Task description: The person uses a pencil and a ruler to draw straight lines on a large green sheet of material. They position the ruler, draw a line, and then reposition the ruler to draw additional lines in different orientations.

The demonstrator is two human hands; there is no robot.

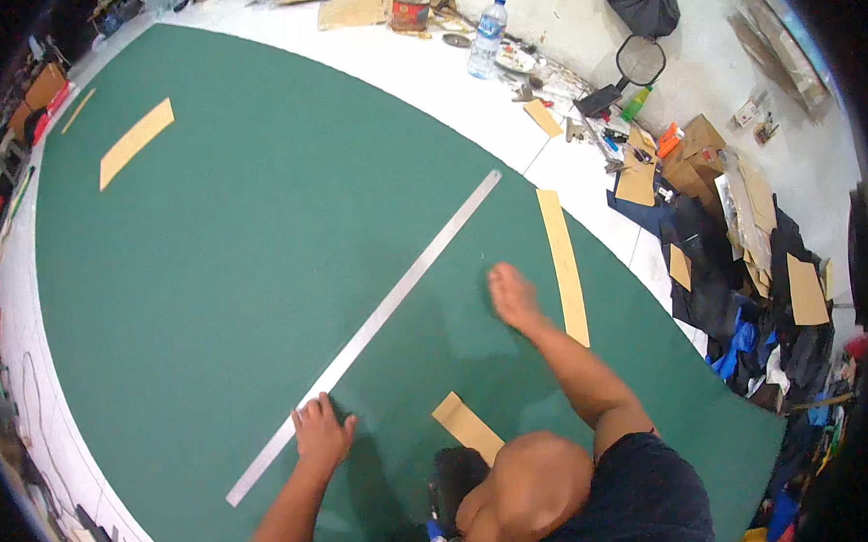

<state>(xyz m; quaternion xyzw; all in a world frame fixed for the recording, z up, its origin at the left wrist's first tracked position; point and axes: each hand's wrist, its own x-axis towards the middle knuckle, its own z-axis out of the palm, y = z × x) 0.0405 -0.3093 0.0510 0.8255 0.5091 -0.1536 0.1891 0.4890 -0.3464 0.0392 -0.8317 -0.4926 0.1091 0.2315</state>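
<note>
Our left grip [325, 437] lies unclenched on the ruler [399, 294], probably light, stiff: best held by its edges; our right grip [514, 295] looks clenched.

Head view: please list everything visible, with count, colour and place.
Fabric sheet: one, green, centre.
Metal ruler: one, silver, diagonal on sheet.
Cardboard pieces: four, tan, on sheet; others beyond it.
Tiled floor: one, white, around sheet.
Water bottle: one, clear, top, near centre.
Tin can: one, reddish, left of water bottle.
Mesh racket: one, black, upper right.
Plastic bag: one, black, above racket.
Cardboard box: at least one, brown, right.
Scrap pile: one, mostly black and blue, right edge.
Small clutter: uncounted, mixed colours, left edge.
Sleeve: one, dark, lower right.
Knee, apparently: one, bare, lower centre.
Left hand: one, bare, on ruler.
Right hand: one, bare, curled, over sheet.
</note>
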